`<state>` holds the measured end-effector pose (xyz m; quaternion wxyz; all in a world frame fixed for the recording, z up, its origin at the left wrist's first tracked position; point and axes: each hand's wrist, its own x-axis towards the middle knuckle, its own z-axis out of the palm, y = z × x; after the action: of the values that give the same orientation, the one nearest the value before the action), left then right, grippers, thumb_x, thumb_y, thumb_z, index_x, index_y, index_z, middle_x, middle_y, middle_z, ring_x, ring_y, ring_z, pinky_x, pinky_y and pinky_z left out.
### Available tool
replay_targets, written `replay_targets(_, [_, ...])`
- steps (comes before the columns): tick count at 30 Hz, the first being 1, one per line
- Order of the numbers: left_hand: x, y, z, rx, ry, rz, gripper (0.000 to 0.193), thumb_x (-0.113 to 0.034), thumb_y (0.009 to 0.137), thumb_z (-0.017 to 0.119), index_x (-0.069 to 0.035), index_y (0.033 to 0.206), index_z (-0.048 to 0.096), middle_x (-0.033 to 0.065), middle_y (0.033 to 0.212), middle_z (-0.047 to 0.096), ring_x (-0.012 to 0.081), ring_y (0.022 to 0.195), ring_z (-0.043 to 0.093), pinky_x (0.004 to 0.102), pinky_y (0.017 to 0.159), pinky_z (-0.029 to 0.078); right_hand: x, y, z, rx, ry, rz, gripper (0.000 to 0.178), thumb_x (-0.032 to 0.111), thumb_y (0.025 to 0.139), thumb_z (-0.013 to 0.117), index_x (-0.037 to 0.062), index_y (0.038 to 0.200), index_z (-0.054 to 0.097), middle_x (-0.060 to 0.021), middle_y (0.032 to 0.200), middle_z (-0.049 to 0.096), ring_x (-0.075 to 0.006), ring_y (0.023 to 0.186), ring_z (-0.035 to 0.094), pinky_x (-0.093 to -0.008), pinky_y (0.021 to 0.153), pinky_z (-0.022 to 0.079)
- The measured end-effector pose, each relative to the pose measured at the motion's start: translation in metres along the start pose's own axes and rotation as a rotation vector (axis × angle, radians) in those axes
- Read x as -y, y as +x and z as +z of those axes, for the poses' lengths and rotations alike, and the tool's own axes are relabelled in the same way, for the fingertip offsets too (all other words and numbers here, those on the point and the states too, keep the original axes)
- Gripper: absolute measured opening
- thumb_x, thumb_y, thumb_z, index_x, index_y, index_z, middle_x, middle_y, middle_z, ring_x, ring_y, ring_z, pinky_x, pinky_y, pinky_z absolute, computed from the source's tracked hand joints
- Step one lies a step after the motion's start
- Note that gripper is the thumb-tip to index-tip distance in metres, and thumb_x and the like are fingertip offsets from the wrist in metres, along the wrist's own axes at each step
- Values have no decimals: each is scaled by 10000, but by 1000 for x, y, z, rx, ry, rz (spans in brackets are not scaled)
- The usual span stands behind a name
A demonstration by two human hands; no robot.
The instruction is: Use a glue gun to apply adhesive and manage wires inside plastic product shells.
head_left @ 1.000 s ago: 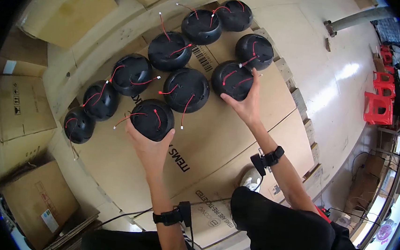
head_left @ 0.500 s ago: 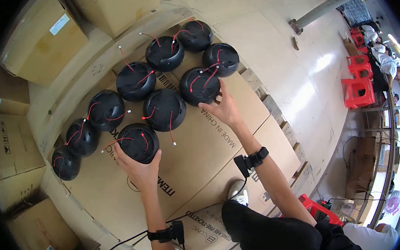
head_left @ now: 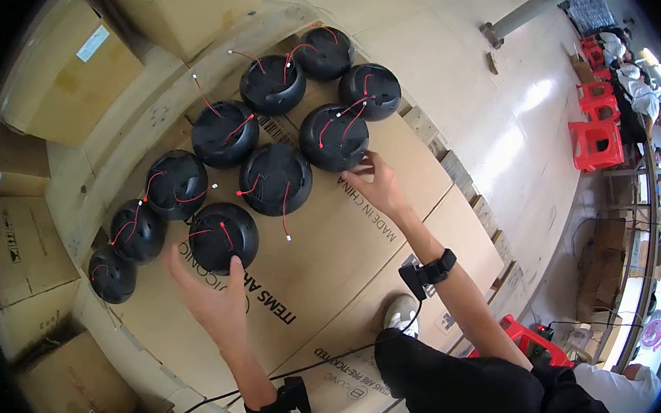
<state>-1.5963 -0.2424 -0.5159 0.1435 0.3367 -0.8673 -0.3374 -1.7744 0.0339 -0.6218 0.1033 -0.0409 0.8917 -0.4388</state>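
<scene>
Several round black plastic housings with thin red wires and small connectors stand in rows on a large cardboard box. My left hand (head_left: 212,306) is just below the nearest round black housing (head_left: 222,238). Its thumb is at that housing's lower rim, and its fingers are spread away to the left, holding nothing. My right hand (head_left: 382,187) is beside another round black housing (head_left: 334,138), with the fingertips close to its lower right edge. Thumb and fingers are apart there; I cannot tell whether they still touch it. Black straps with small devices circle both wrists.
The large cardboard box (head_left: 342,262) rests on a wooden pallet (head_left: 457,170). Taped cartons (head_left: 69,69) line the left side. Red stools (head_left: 595,146) and seated people are at the far right. A black cable (head_left: 334,354) runs across near my legs.
My left hand has loosened from around the nearest housing and drawn back toward the lower left. My right hand has eased away from its housing's edge. The view has shifted slightly.
</scene>
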Motion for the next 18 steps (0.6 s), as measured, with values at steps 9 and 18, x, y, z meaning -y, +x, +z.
replay_targets(9, [-52, 36, 80, 317, 257, 290, 1076, -177, 634, 889, -59, 1510, 274, 222, 1333, 513, 416, 1197, 525, 470, 1007, 444, 6, 10, 5, 3, 66, 36, 581, 306, 890, 740, -111, 1250, 556, -180, 942, 740, -242, 824, 731, -355, 756, 574])
replay_targets(18, [-33, 58, 71, 328, 234, 311, 1049, -152, 654, 874, -78, 1519, 285, 222, 1348, 534, 408, 1257, 484, 488, 1094, 373, -29, 93, -55, -422, -117, -166, 562, 173, 792, 719, 4, 1308, 573, -182, 1150, 697, -278, 937, 711, -392, 775, 568])
